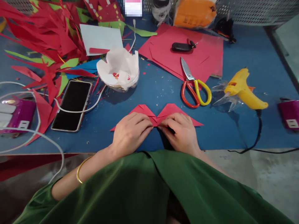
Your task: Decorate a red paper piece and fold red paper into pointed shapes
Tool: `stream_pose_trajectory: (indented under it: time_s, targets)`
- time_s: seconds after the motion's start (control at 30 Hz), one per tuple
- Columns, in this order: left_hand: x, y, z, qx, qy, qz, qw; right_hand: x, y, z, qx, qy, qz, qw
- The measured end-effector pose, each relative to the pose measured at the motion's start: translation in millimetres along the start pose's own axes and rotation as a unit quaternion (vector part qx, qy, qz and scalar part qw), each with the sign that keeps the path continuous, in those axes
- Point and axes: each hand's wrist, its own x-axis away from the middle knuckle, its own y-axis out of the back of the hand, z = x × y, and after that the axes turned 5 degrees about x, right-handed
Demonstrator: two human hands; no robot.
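Note:
A folded piece of red paper (169,109) lies near the front edge of the blue table, with two peaked halves meeting in a notch at its middle. My left hand (130,130) covers much of the left half, its fingertips pinching the lower edge beside the centre. On the other half, my right hand (179,130) has thumb and fingers closed on the lower edge, close to the left fingertips. Pointed paper ends stick out past both hands. Scissors (192,85) with one red and one yellow handle lie beyond my right hand.
At the left are a phone (72,104) under a white cable, a purple power strip (20,116) and a heap of red scraps (46,34). A white paper bowl (119,73) stands behind my hands. Red sheets (163,49) and a yellow glue gun (249,90) lie right.

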Motion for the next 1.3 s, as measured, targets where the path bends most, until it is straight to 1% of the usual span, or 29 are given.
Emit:
stream_pose_trajectory:
  time_s: [0.13,0.3,0.5,0.7,1.03,1.3]
  targets:
    - [0,-1.7,1,0.032,0.040,-0.007,0.999,-1,0,2,-0.005,-0.015,0.004,1.000]
    - [-2,-0.7,-1,-0.007,0.049,0.004,0.999,-4,1,6,0.021,-0.018,0.005,1.000]
    - [-7,2.7,-5,-0.071,0.031,0.025,0.997,-5,4,7,0.032,-0.030,-0.002,0.999]
    - [-12,5.0,-9,-0.122,0.002,0.035,0.992,-6,6,7,0.047,-0.038,0.012,0.998]
    - [-15,6.0,-10,-0.157,-0.011,0.048,0.986,-8,7,7,0.087,-0.042,0.029,0.995]
    - [-16,4.0,-10,-0.169,-0.008,0.038,0.985,-8,10,6,0.114,-0.032,0.029,0.993]
